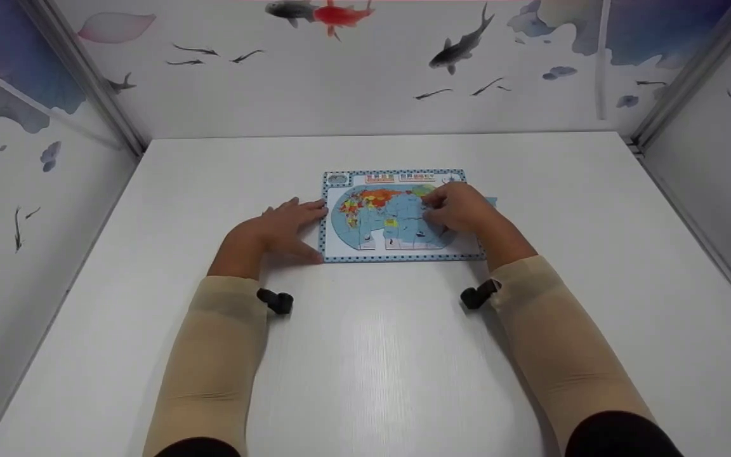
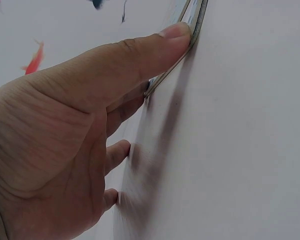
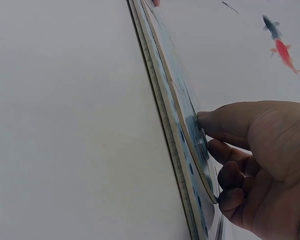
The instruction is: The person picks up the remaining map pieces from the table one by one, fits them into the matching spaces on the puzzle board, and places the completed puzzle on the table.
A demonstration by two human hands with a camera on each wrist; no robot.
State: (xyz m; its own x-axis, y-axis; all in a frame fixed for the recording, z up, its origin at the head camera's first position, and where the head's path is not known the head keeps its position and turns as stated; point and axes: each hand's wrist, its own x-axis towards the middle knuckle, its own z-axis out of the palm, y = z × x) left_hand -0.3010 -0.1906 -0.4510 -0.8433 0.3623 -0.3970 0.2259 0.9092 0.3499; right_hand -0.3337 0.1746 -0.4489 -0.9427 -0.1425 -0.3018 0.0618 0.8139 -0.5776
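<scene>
A world-map jigsaw puzzle (image 1: 375, 198) lies in a flat board with a blue dotted border (image 1: 397, 258). My left hand (image 1: 280, 231) rests at the board's left side, its thumb (image 2: 175, 37) straight on the near corner and the other fingers spread along the edge and table. Over the map's right part, my right hand (image 1: 464, 206) has thumb and bent fingers touching the puzzle surface. The right wrist view shows its thumb (image 3: 210, 120) on the map pieces, the other fingers curled by the board; I cannot tell whether a piece is pinched there.
Just past the board's right edge, behind the right hand, a small light-blue piece (image 1: 491, 201) shows. The board lies on a white table (image 1: 365, 355), closed in by walls (image 1: 365, 82) printed with fish. Each sleeve carries a black wrist camera (image 1: 276, 301).
</scene>
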